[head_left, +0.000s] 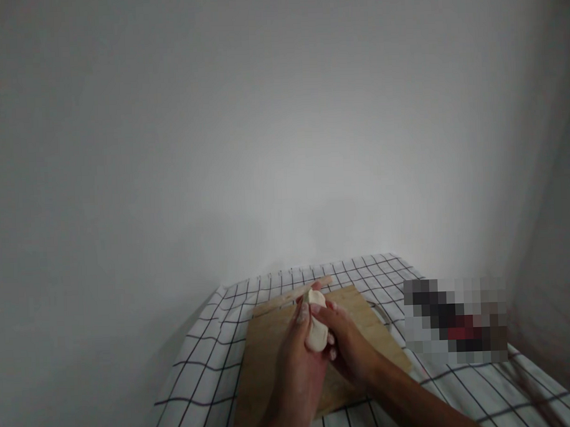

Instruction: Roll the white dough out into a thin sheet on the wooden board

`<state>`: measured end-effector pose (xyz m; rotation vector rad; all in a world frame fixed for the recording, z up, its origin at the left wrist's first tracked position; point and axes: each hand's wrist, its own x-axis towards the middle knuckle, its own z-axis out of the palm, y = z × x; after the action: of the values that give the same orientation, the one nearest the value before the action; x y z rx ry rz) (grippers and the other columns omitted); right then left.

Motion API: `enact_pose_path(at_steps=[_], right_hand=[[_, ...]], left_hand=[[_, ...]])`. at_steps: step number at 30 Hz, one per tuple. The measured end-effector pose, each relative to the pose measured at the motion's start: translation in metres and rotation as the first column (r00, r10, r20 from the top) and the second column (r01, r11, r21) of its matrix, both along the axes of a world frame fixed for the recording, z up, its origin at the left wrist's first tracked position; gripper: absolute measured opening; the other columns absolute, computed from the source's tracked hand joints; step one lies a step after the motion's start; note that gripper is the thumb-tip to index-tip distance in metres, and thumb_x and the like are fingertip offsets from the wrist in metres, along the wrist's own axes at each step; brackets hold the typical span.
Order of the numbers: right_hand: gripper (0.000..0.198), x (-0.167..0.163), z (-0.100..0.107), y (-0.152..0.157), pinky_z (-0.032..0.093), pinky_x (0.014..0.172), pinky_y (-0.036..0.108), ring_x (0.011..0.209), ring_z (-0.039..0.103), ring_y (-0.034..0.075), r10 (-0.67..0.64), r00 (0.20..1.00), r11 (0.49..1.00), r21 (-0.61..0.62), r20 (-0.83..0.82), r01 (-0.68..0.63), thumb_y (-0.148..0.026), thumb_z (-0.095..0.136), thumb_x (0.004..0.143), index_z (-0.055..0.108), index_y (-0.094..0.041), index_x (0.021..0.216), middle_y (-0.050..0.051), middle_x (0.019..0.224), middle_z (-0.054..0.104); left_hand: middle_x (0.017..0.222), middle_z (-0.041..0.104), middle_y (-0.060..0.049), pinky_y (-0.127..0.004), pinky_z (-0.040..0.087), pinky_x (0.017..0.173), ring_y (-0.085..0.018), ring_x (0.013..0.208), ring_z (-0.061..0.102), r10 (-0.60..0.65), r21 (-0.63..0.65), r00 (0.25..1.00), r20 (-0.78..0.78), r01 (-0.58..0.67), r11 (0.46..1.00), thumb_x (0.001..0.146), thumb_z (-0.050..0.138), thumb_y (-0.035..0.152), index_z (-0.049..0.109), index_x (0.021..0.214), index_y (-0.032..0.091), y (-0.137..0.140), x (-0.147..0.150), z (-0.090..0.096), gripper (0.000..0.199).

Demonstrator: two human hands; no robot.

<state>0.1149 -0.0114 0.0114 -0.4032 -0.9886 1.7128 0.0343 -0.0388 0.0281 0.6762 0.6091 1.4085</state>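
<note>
A pale piece of dough (pixel 317 334), long and rounded, is gripped between my two hands above a wooden board. My left hand (pixel 299 344) wraps it from the left, with the thumb pressed along its side. From the right, my right hand (pixel 341 328) closes round it, thumb on the upper part. White flour or dough marks some fingertips. The fingers beneath the dough are partly hidden. Behind my hands a light wooden rolling pin (pixel 288 297) lies slantwise across the far edge of the wooden board (pixel 259 357).
A white tablecloth (pixel 210 359) with black grid lines covers the table, which meets a plain wall (pixel 282 145). Right of the board is a thin curved rim (pixel 381 313), its object unclear. Farther right, a pixelated patch (pixel 457 323) hides whatever lies there.
</note>
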Motion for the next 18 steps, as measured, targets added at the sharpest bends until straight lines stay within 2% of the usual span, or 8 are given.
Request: enact_pose_path(at_steps=[3,5,7,10,12,15,18], right_hand=[[0.035,0.004,0.004,-0.001,0.036,0.051,0.021,0.049,0.038,0.008,0.064,0.995,0.998,-0.006,-0.072,-0.064,-0.052,0.067,0.086,0.067,-0.019,0.097,-0.005,0.060,0.050],[0.036,0.009,0.007,-0.003,0.038,0.053,0.023,0.048,0.040,0.009,0.103,0.989,0.995,-0.001,-0.102,-0.104,-0.052,0.066,0.086,0.067,-0.020,0.103,-0.004,0.061,0.053],[0.033,0.013,0.009,-0.004,0.038,0.053,0.022,0.047,0.038,0.008,0.122,0.984,0.992,0.001,-0.126,-0.123,-0.048,0.069,0.084,0.067,-0.020,0.100,-0.005,0.058,0.052],[0.030,0.014,0.009,-0.006,0.039,0.053,0.019,0.049,0.041,0.007,0.146,0.981,0.989,0.010,-0.128,-0.146,-0.043,0.075,0.080,0.067,-0.018,0.096,-0.005,0.059,0.052],[0.033,0.011,0.007,-0.006,0.037,0.049,0.017,0.051,0.044,0.007,0.112,0.989,0.993,0.034,-0.099,-0.109,-0.040,0.078,0.078,0.064,-0.018,0.100,-0.004,0.065,0.055],[0.035,0.005,0.002,-0.005,0.033,0.040,0.016,0.045,0.040,0.006,0.013,0.999,0.998,0.065,-0.041,-0.010,-0.039,0.077,0.080,0.060,-0.020,0.102,-0.007,0.062,0.051],[0.035,0.002,-0.004,-0.001,0.034,0.038,0.016,0.039,0.036,0.006,-0.014,0.999,0.998,0.061,0.041,0.011,-0.044,0.074,0.083,0.055,-0.021,0.100,-0.010,0.055,0.046]], left_hand=[[0.123,0.068,-0.011,-0.033,0.050,0.076,-0.028,0.109,0.062,-0.064,0.018,0.998,0.003,0.064,0.998,0.086,0.064,0.039,0.064,0.132,0.026,-0.005,-0.004,0.009,0.048],[0.129,0.065,-0.012,-0.033,0.050,0.073,-0.027,0.106,0.062,-0.096,0.046,0.995,0.002,0.096,0.994,0.086,0.064,0.038,0.066,0.128,0.025,-0.007,-0.006,0.013,0.044],[0.131,0.064,-0.014,-0.032,0.050,0.069,-0.026,0.101,0.064,-0.091,0.055,0.996,0.008,0.090,0.994,0.087,0.064,0.038,0.067,0.126,0.021,-0.007,-0.006,0.015,0.043],[0.129,0.065,-0.016,-0.029,0.050,0.067,-0.024,0.097,0.065,-0.026,0.056,1.000,0.002,0.025,0.998,0.086,0.068,0.037,0.066,0.125,0.018,-0.006,-0.004,0.011,0.044],[0.126,0.066,-0.015,-0.029,0.052,0.068,-0.024,0.096,0.066,0.020,0.047,0.999,-0.026,-0.018,0.999,0.084,0.070,0.041,0.065,0.128,0.020,-0.005,-0.002,0.004,0.049],[0.125,0.067,-0.012,-0.030,0.053,0.073,-0.025,0.099,0.067,0.149,0.051,0.983,-0.105,-0.145,0.988,0.084,0.069,0.049,0.061,0.133,0.025,-0.002,-0.002,-0.013,0.056],[0.122,0.069,-0.011,-0.028,0.054,0.074,-0.024,0.101,0.067,0.253,0.065,0.948,-0.194,-0.245,0.967,0.084,0.068,0.052,0.060,0.134,0.025,0.002,-0.004,-0.024,0.057]])
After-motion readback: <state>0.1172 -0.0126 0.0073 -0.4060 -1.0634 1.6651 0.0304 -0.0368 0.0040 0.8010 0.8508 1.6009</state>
